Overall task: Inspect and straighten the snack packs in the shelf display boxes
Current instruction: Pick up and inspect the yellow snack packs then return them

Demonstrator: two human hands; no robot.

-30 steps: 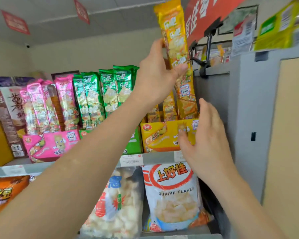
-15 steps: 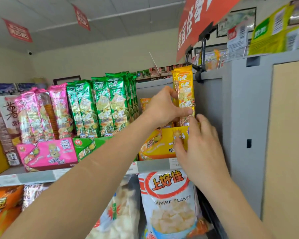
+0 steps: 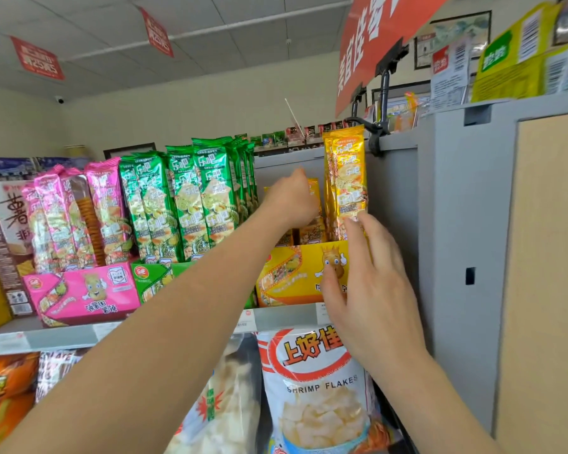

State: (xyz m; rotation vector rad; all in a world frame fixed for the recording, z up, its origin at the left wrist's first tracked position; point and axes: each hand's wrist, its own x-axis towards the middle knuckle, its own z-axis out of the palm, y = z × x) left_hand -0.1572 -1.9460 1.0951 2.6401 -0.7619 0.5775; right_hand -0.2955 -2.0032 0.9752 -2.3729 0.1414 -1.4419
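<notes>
Right hand (image 3: 371, 290) open, fingertips touching upright yellow pack (image 3: 346, 181) — left hand (image 3: 292, 199) beside it, grip hidden.

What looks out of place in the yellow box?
One tall yellow pack stands upright at the right of the yellow display box, well above the lower packs behind the left hand. Right hand touches its base.

you're in a small shop, snack aisle: grey metal shelf (image 3: 286, 317) with price tags on its edge, rows of green snack packs (image 3: 191, 198) standing in display boxes, a shrimp flakes bag (image 3: 312, 388) below, red promo signs (image 3: 36, 59) hanging from the ceiling, security camera (image 3: 59, 99) in the corner.
</notes>
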